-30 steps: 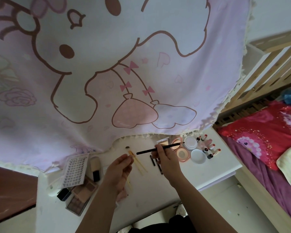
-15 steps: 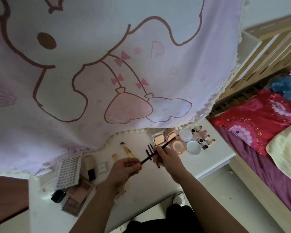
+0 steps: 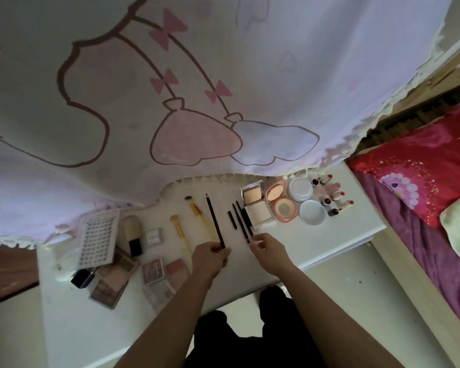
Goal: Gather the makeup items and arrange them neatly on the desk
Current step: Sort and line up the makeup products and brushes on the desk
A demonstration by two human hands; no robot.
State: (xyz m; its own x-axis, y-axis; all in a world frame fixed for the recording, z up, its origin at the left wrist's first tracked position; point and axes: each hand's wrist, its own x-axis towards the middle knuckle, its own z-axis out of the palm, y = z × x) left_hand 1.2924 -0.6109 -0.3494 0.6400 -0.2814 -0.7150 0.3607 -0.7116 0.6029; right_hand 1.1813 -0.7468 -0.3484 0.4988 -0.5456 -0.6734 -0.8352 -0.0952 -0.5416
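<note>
The pencil [image 3: 214, 220], held up in the air between both hands half a second ago, now lies on the table [image 3: 352, 225], and the right hand [image 3: 270, 248] has let go of it. There is one long dark pencil, with two gold-handled brushes [image 3: 179, 231] just to its left and three shorter black sticks [image 3: 240, 221] to its right. Further right stand two open compacts [image 3: 281, 204] and a cluster of lipsticks [image 3: 331, 196] too small to count. The left hand [image 3: 210, 257] reaches forward, palm down, and pinches the near end of the pencil, which points away from it. The right hand hovers at the near ends of the black sticks with its fingers loosely curved. I cannot tell whether it grips one.
</note>
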